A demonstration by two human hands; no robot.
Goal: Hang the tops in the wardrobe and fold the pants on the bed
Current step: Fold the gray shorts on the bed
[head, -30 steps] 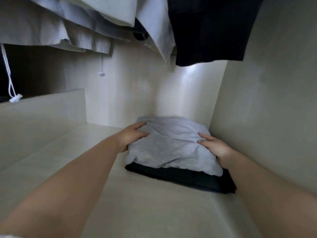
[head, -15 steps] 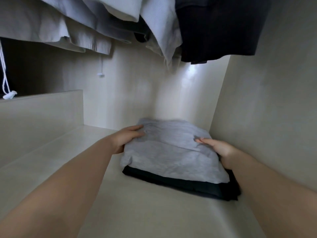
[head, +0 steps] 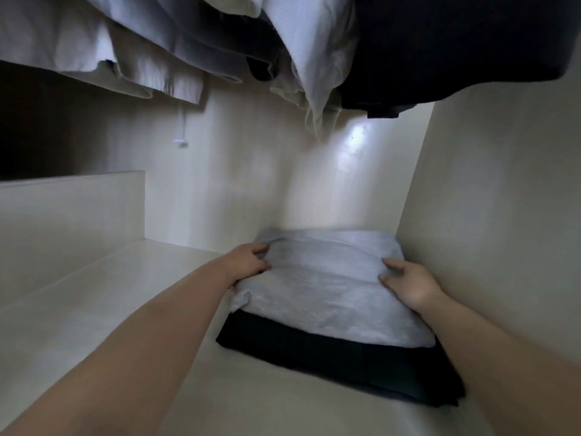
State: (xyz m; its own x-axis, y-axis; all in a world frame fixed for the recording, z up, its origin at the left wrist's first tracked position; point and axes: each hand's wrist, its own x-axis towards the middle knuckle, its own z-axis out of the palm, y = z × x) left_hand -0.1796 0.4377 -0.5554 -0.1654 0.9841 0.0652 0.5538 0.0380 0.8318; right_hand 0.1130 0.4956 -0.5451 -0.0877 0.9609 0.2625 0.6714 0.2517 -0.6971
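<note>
Single head-worn wide-angle view, looking forward and down into the wardrobe interior (head: 471,199), close above its shelf (head: 94,309); hanging garments (head: 314,42) cross the top edge. No second view.
</note>
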